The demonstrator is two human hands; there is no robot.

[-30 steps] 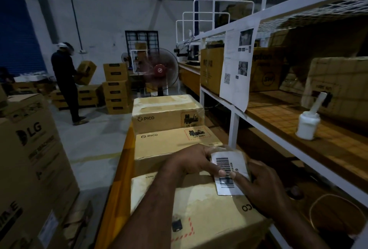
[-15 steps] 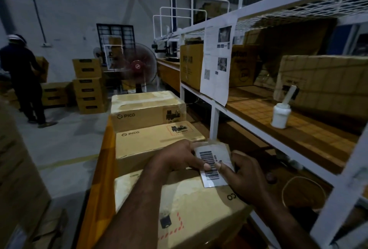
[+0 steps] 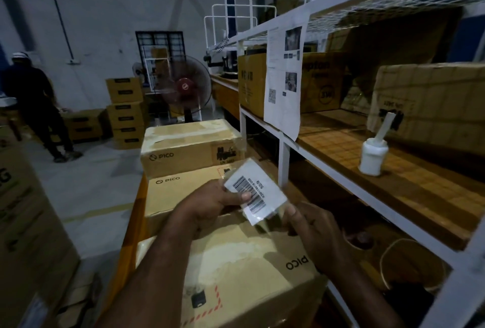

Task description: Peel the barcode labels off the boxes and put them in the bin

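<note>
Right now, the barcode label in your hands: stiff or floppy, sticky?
Probably light and floppy: the barcode label is a thin sheet, held up in a pinch of the left hand. Likely sticky: clear film stretches from its lower edge to the right hand, so it may cling to fingers when released.

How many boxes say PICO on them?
3, in a row: the nearest PICO box, the middle PICO box behind it, the farthest PICO box beyond. The distant stacked boxes are unreadable.
</note>
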